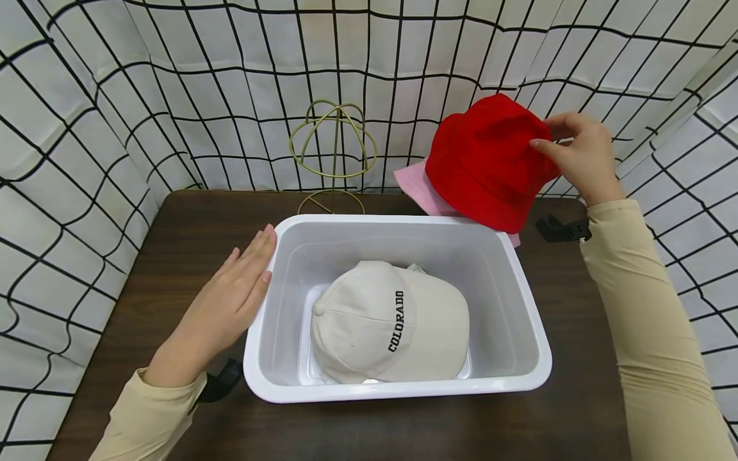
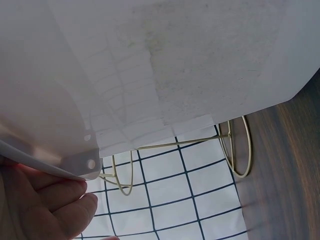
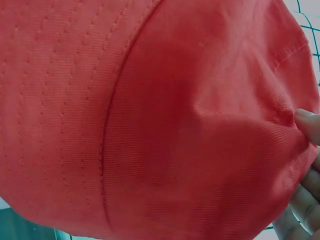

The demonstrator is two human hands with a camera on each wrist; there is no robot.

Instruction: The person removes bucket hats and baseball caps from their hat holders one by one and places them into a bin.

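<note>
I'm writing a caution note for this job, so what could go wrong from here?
The red hat might slip, since the right hand pinches it only near one edge.
The pink fabric, partly covered by the red hat, could get dragged along when that hat moves.
The gold wire stand rises just behind the white bin; if the left hand, touching the bin's side, pushed it back, the stand might tip.

You are wearing long beige sleeves (image 1: 642, 307) with fine wrinkles, and a small black camera (image 1: 223, 381) on each wrist.
</note>
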